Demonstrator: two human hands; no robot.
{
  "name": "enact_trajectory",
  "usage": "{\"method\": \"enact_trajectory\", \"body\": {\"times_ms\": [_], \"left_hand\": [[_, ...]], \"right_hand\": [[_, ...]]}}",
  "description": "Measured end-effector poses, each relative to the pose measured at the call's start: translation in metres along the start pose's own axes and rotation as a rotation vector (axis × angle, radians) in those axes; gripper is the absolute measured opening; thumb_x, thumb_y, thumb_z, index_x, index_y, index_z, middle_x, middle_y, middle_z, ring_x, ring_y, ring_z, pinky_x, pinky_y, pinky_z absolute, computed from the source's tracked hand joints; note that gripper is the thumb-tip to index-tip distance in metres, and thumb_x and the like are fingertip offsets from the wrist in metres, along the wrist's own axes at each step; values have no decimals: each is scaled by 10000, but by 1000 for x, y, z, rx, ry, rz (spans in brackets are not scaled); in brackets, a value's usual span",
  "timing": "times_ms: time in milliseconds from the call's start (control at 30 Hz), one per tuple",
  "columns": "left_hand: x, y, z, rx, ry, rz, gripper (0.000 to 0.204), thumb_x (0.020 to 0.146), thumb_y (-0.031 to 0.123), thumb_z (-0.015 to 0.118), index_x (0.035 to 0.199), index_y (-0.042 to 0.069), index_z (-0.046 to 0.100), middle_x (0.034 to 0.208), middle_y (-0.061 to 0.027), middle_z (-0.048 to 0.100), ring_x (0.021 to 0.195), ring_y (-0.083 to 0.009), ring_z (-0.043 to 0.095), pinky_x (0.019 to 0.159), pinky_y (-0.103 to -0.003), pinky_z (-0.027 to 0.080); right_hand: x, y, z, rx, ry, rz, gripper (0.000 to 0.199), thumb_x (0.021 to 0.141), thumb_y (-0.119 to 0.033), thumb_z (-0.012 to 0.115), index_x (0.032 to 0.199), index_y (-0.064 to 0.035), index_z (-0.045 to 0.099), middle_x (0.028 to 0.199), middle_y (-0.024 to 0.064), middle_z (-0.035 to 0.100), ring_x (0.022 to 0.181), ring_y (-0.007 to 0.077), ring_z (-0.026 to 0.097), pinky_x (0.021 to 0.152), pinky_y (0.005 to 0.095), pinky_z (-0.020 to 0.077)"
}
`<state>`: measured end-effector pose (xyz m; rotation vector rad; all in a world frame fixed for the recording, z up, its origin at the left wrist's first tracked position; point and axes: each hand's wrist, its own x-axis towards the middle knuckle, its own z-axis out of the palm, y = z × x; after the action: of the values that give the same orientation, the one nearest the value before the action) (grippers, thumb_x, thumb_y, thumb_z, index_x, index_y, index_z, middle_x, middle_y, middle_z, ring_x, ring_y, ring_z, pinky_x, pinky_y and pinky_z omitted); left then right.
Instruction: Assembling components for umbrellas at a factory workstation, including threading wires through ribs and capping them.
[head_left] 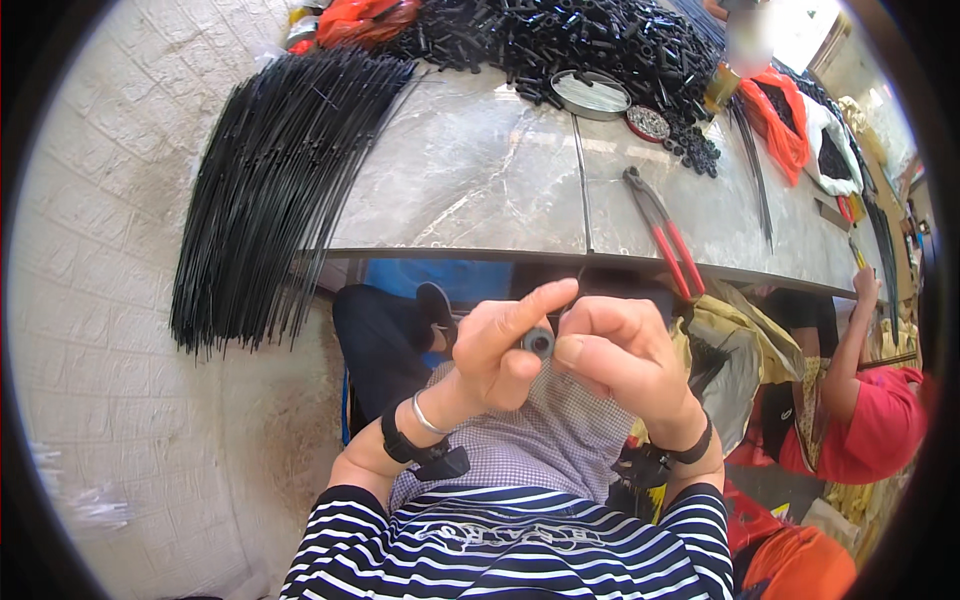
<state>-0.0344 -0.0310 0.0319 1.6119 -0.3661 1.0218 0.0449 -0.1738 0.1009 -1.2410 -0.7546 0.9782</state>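
My left hand (495, 352) is closed around a short dark hollow tube (538, 343), its round open end facing up between thumb and fingers. Close by on the right, the fingers of my right hand (630, 355) are pinched together beside the tube; whatever they hold is hidden or too small to name. Both hands are raised above my lap, just short of the table's front edge. A pair of long cutters (683, 248) with red handles lies on the table beyond my right hand, the handles reaching over the edge.
A thick bundle of thin black rods (270, 190) overhangs the grey table (460, 170) at left. Black tube pieces (600, 40) are heaped at the back, by a round tin (590, 96) and a red-rimmed dish (648, 123) of small pieces. A co-worker (875, 425) sits at right.
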Motion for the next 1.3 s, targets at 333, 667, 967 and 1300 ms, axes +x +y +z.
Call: {"method": "enact_trajectory", "body": {"times_ms": [333, 667, 967, 1300], "left_hand": [[3, -39, -44, -166, 31, -474, 626, 989, 491, 347, 1069, -87, 574, 564, 14, 414, 483, -50, 321, 443, -212, 260], [2, -43, -57, -376, 159, -696, 513, 1007, 448, 337, 855, -4, 525, 562, -5, 413, 483, -61, 347, 441, -203, 257], [8, -33, -43, -200, 220, -623, 584, 1009, 451, 316, 882, -42, 602, 487, 63, 338, 437, -17, 267, 422, -196, 202], [5, -33, -41, -137, 248, -626, 581, 1010, 451, 313, 881, -28, 616, 498, 73, 340, 441, -8, 264, 423, -186, 202]], "right_hand": [[35, 54, -126, -1664, 776, -33, 425, 844, -323, 633, 1114, -4, 552, 1058, 167, 549, 992, 349, 528, 778, 442, 475], [22, 40, -137, -1108, 549, -75, 345, 922, -213, 548, 1150, 46, 565, 839, 205, 582, 815, 302, 581, 746, 363, 451], [2, 27, -21, -1011, 70, -38, 346, 853, -42, 579, 1192, 4, 528, 1024, 170, 553, 863, 327, 582, 756, 362, 469], [2, 31, -11, -1402, 202, -202, 411, 844, 12, 564, 1248, 0, 491, 1174, 196, 522, 967, 379, 572, 795, 403, 468]]}}
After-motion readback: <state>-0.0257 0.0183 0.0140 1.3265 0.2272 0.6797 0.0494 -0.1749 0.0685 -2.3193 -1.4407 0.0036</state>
